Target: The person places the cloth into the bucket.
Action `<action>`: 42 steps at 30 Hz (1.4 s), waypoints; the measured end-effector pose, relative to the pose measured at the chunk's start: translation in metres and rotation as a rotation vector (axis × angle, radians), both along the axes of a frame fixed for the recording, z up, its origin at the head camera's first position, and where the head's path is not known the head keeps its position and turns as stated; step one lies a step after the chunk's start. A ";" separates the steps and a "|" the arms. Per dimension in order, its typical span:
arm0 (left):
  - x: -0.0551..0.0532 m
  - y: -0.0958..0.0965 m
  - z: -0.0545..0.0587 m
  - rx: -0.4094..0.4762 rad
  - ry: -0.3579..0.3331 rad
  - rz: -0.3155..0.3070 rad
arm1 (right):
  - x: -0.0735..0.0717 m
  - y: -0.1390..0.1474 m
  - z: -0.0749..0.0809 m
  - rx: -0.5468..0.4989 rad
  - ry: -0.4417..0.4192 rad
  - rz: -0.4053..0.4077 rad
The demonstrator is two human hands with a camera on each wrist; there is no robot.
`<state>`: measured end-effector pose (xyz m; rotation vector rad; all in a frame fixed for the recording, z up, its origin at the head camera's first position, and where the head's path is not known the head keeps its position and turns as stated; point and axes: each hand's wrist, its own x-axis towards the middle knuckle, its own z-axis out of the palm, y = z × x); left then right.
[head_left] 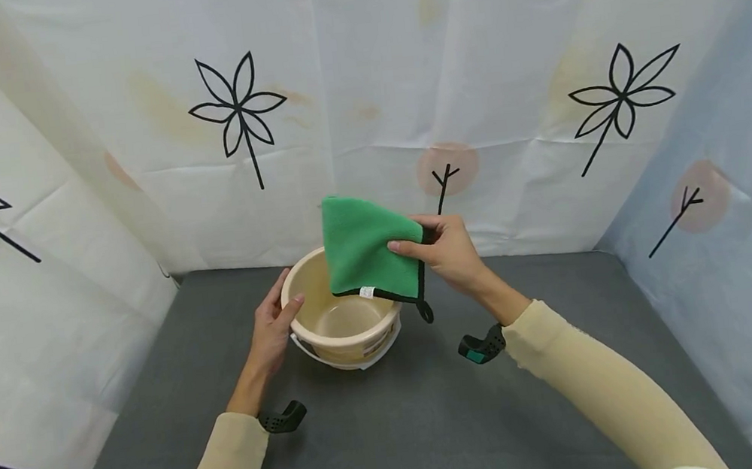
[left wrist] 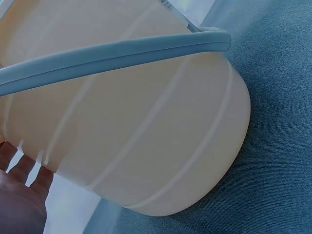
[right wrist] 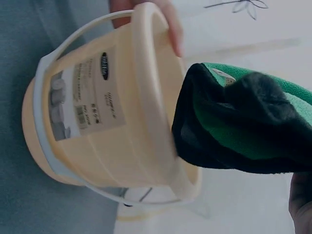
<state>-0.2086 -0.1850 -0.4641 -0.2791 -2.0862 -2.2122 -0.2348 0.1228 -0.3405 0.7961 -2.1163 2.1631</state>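
Note:
A cream plastic bucket (head_left: 332, 341) is on the grey table, its mouth facing up toward the head camera. My left hand (head_left: 271, 326) holds its left side, the thumb over the rim and the fingers against the outer wall. A folded green cloth (head_left: 369, 246) with black edging, a white tag and a black loop hangs over the right part of the bucket's mouth. My right hand (head_left: 449, 254) pinches the cloth by its right edge, thumb in front. In the right wrist view, the cloth's dark folded edge (right wrist: 195, 136) overlaps the bucket's rim.
The bucket's pale handle (left wrist: 117, 56) hangs down across its front. A printed label (right wrist: 87, 95) is on the outer wall. Behind the grey table (head_left: 396, 444) hangs a white curtain (head_left: 363, 100) with leaf drawings, with more fabric along both sides.

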 end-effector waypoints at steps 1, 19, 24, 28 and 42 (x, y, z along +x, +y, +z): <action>0.000 0.000 0.000 -0.001 -0.001 0.002 | -0.002 -0.004 -0.002 0.009 -0.001 0.006; 0.000 0.003 -0.001 -0.004 -0.002 0.015 | -0.023 -0.044 -0.014 0.512 -0.065 0.129; 0.000 0.001 -0.001 -0.001 -0.009 0.015 | -0.025 -0.048 -0.023 0.571 -0.054 0.138; 0.001 0.001 -0.001 0.003 -0.009 0.011 | -0.024 -0.049 -0.030 0.609 -0.030 0.147; 0.000 0.002 -0.002 -0.025 -0.005 0.013 | -0.023 -0.051 -0.035 0.740 0.067 0.190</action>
